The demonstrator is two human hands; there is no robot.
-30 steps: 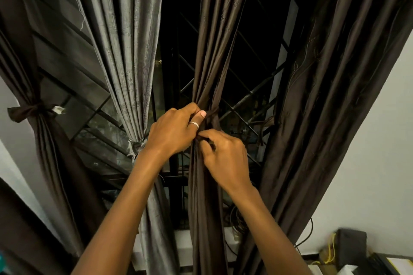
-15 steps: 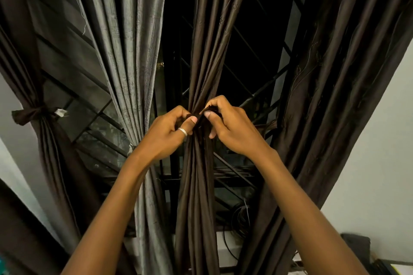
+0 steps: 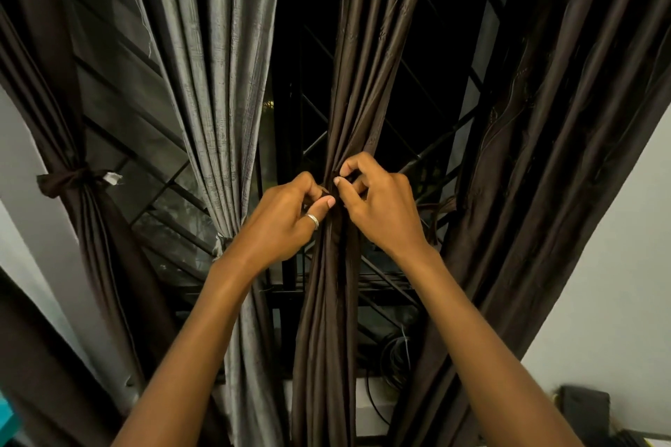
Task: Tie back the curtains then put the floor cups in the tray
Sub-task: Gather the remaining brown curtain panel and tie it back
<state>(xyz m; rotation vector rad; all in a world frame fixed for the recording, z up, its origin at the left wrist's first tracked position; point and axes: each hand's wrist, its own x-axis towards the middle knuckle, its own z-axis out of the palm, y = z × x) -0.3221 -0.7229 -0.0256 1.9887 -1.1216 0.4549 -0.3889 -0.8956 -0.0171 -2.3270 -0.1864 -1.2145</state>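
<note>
A dark window point(image 3: 428, 58) with a diagonal metal grille fills the middle of the view, with white wall point(image 3: 617, 283) to its right. A wide brown curtain point(image 3: 566, 163) hangs loose on the right. A grey curtain point(image 3: 225, 76) hangs left of centre, gathered low down, and a far-left brown curtain point(image 3: 94, 229) is cinched by a knotted band point(image 3: 69, 180). The middle brown curtain point(image 3: 366, 76), glossy and deeply pleated, is bunched to a narrow waist at centre. There the left hand point(image 3: 283, 225), wearing a ring point(image 3: 313, 221), and the right hand point(image 3: 385, 210) meet, fingers curled, both pinching the dark fabric at that waist.
</note>
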